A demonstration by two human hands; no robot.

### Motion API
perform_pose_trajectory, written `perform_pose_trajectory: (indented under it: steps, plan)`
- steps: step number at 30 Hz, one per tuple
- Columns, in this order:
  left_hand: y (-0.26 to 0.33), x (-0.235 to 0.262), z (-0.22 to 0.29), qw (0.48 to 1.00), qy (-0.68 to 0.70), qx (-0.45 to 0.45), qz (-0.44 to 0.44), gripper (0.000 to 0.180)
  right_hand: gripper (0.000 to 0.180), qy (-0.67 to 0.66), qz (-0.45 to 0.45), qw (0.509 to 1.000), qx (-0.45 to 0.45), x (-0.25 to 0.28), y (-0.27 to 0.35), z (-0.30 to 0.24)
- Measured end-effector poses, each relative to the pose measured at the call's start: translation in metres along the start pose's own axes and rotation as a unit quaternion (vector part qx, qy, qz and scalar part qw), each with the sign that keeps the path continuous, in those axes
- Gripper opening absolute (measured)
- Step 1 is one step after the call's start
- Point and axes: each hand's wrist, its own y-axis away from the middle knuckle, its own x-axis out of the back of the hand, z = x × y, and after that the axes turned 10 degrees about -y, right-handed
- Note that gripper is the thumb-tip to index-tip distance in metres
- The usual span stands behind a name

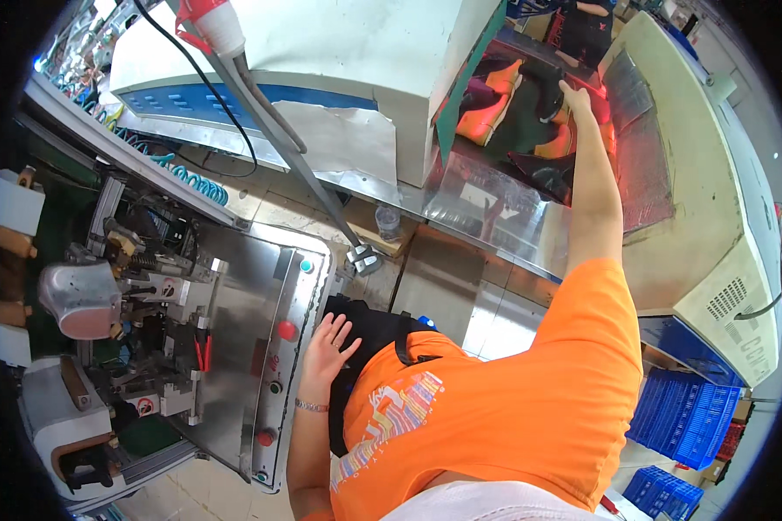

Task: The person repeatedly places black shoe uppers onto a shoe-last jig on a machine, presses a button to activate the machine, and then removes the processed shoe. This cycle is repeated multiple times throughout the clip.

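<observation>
My right hand [575, 95] reaches far out over the conveyor belt [530, 139], to the mouth of a white tunnel machine [382, 52]. Its fingers lie against a black shoe [547, 94]; the grip itself is hidden. More shoes in orange and black [493, 108] lie on the belt beside it. My left hand [328, 343] is open with fingers spread and holds nothing. It rests at my black apron [369, 334], by the edge of a steel control panel [274, 347]. A bracelet sits on that wrist.
The panel carries red buttons [287, 330] and a green one, with a shoe-forming machine [139, 321] to its left. A plastic bottle [388, 220] stands on a ledge. A blue coiled hose [191, 178] runs at the back left. Blue crates [682, 417] are stacked at lower right.
</observation>
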Motion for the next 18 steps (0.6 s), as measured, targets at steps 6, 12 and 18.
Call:
perform_pose_trajectory:
  steps: [6, 12, 18]
  plan:
    - [0.024, 0.007, -0.011, 0.998, 0.018, -0.038, 0.051, 0.035, 0.056, 0.119, 0.030, 0.981, -0.153, -0.032, 0.086, 0.099]
    - [0.017, 0.045, -0.043, 0.993, 0.116, 0.033, 0.014, 0.030, 0.024, 0.039, -0.019, 0.948, 0.315, -0.011, 0.081, 0.348]
    - [0.025, 0.020, -0.031, 0.995, 0.071, 0.010, 0.072, 0.027, 0.050, -0.639, 0.075, 0.596, -0.481, -0.108, 0.158, 0.244]
